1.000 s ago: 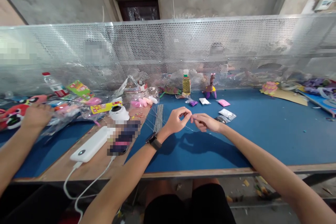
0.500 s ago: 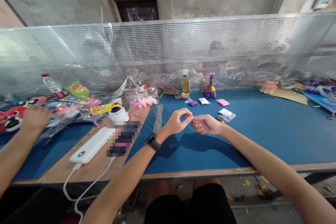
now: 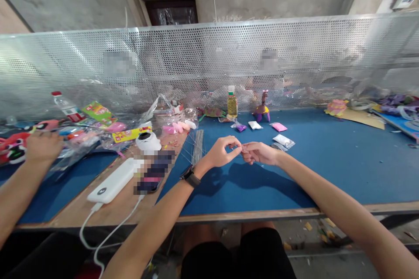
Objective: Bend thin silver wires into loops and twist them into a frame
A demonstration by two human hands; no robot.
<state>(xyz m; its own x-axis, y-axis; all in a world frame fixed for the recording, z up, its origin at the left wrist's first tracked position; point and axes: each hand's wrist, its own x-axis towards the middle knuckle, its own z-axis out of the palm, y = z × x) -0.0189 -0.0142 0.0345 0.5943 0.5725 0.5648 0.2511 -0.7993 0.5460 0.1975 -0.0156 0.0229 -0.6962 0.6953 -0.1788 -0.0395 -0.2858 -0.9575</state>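
Note:
My left hand (image 3: pixel 224 151), with a dark watch on its wrist, pinches a thin wire (image 3: pixel 244 151) between thumb and forefinger. At the other side of the same wire are the closed fingertips of my right hand (image 3: pixel 260 153). Both hands meet just above the blue mat (image 3: pixel 235 196), their fingertips nearly touching. Most of the wire is hidden by the fingers. A bundle of straight thin wires (image 3: pixel 197 144) lies on the mat beyond my left wrist. Small packets, one white (image 3: pixel 255 125), one pink (image 3: pixel 279 127) and one purple (image 3: pixel 240 128), lie behind the hands.
A white power bank (image 3: pixel 114 181) and a cabled phone (image 3: pixel 155 172) lie on the left. A bottle of yellow liquid (image 3: pixel 232 103) and a clay figure (image 3: pixel 262 109) stand before the perforated metal screen (image 3: pixel 209 61). At far left, a co-worker's hand (image 3: pixel 44 146) rests among plastic bags.
The right hand has turned slightly, and its fingers have shifted on the wire. Less of the wire shows below the fingers. The left hand has stayed almost in place.

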